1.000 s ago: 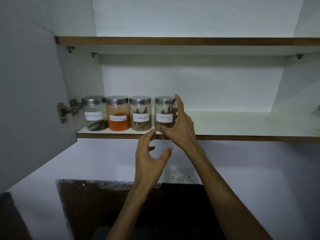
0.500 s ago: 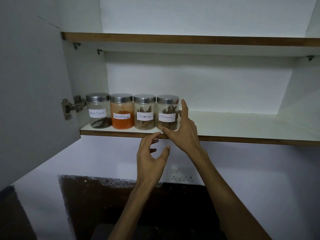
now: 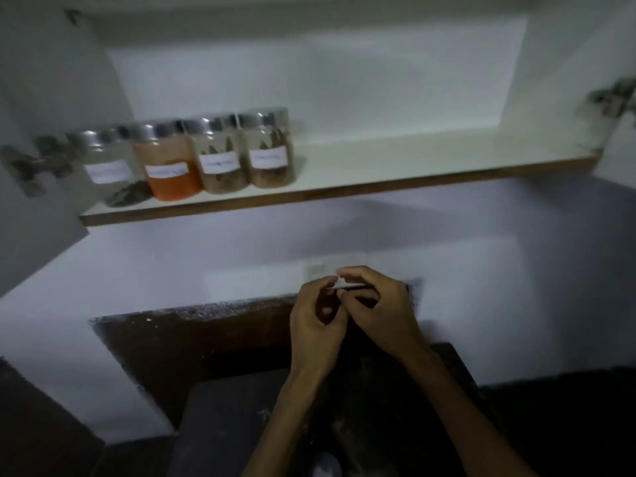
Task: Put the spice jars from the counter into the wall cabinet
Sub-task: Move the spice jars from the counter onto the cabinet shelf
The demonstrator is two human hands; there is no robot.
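Observation:
Several spice jars with silver lids and white labels stand in a row at the left end of the cabinet shelf: a black pepper jar, an orange powder jar, and two jars of brown bark. Both my hands hang well below the shelf, in front of the wall. My left hand and my right hand are close together, fingers loosely curled, fingertips nearly touching. Neither holds a jar. The picture is blurred.
The open cabinet door stands at the left with its hinge. A second hinge sits at the right side. A wall socket is behind my hands. A dark counter lies below.
My right hand has left the rightmost jar and dropped down. My left hand has dropped too. Both now meet below the shelf. The view has tilted downward.

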